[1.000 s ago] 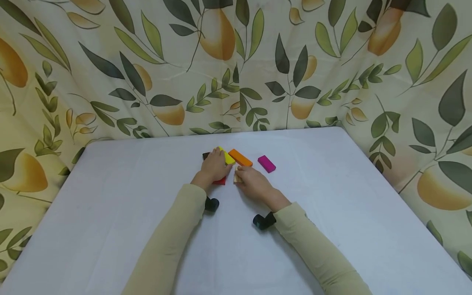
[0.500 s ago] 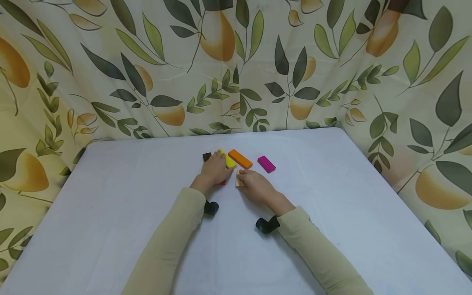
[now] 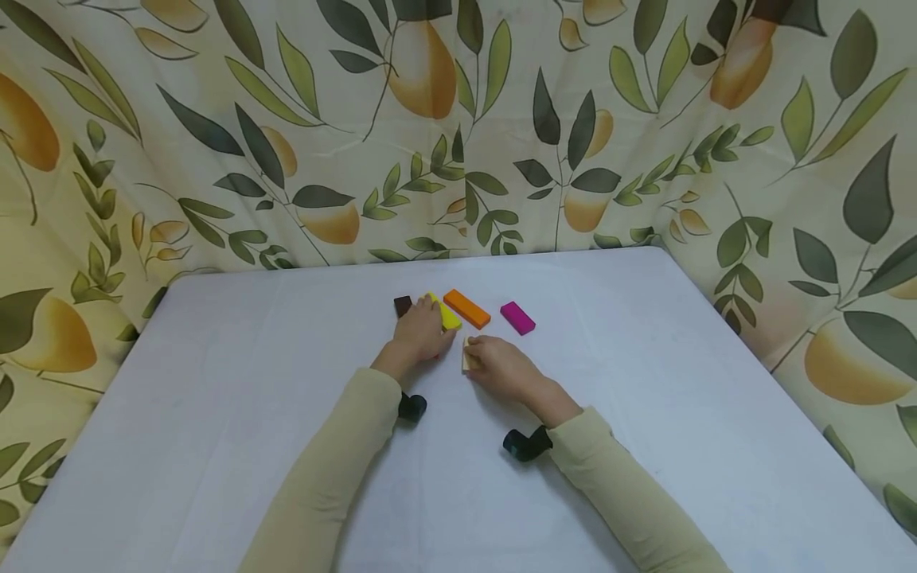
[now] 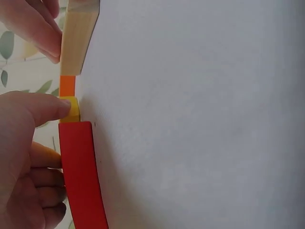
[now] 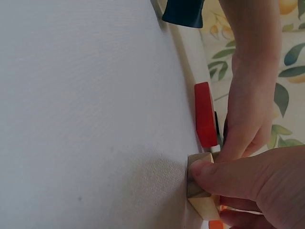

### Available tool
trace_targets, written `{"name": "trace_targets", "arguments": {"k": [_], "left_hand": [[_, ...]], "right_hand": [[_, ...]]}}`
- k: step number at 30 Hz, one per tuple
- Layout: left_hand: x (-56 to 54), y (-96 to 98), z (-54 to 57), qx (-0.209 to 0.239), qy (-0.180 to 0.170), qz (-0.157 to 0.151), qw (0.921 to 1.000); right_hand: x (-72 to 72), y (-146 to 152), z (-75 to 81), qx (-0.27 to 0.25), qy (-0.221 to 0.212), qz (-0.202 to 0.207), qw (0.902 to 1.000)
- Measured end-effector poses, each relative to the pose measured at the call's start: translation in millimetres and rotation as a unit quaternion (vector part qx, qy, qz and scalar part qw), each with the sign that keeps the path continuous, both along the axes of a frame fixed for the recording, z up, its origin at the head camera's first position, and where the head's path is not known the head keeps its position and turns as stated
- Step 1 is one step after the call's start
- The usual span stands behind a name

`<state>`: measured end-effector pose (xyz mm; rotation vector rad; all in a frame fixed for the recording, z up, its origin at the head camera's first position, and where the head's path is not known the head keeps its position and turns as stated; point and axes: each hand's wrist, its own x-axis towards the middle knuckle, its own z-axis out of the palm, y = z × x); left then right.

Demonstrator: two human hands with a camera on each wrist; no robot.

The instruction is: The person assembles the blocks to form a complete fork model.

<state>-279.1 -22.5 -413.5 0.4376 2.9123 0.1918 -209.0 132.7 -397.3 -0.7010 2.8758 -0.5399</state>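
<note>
In the head view my left hand (image 3: 419, 330) lies over a yellow block (image 3: 449, 314), fingers on its far part. The left wrist view shows the thumb against the yellow block's near end (image 4: 71, 110). A red block (image 4: 81, 176) lies beside that hand's curled fingers, mostly hidden by the hand in the head view. My right hand (image 3: 505, 368) pinches a plain wooden block (image 3: 466, 362) between thumb and fingers. In the right wrist view the thumb presses on the wooden block's near face (image 5: 202, 188). The wooden block stands just right of the left hand.
An orange block (image 3: 467, 309) lies just beyond the hands, and a magenta block (image 3: 517, 318) lies farther right. A dark brown block (image 3: 403, 305) shows behind the left hand. The white-covered table (image 3: 215, 414) meets a leaf-patterned cloth (image 3: 401, 183) at the back.
My right hand has drawn the wooden block a little right and nearer. My left hand and the yellow block have shifted slightly nearer and right, showing more of the dark brown block.
</note>
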Motion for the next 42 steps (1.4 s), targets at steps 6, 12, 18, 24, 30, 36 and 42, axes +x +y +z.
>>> {"name": "trace_targets", "arguments": {"k": [6,12,18,24,30,36,42], "left_hand": [[6.0,0.5,-0.3,0.001,0.004,-0.006,1.0000],[7.2,-0.7,0.3,0.011,0.005,-0.012,0.9999],[9.2,-0.8,0.6,0.019,0.002,-0.014,0.9997],[10.7,0.7,-0.2,0.013,-0.008,-0.026,0.9996],[11.3,0.5,-1.4,0.010,-0.003,-0.033,0.9994],[14.6,0.5,-1.9,0.012,-0.003,-0.040,0.9991],[19.3,1.4,0.1,0.009,-0.006,-0.044,0.9990]], "right_hand": [[5.2,2.1,1.0,0.004,0.006,0.010,0.9999],[8.0,3.8,2.6,0.001,0.020,0.023,0.9995],[11.9,4.9,2.6,-0.002,0.023,0.027,0.9994],[15.8,6.0,1.8,-0.007,0.022,0.027,0.9994],[18.4,5.7,1.0,-0.014,0.028,0.027,0.9992],[22.2,6.3,0.5,-0.017,0.025,0.029,0.9991],[25.3,6.7,-0.9,-0.011,0.029,0.032,0.9990]]}}
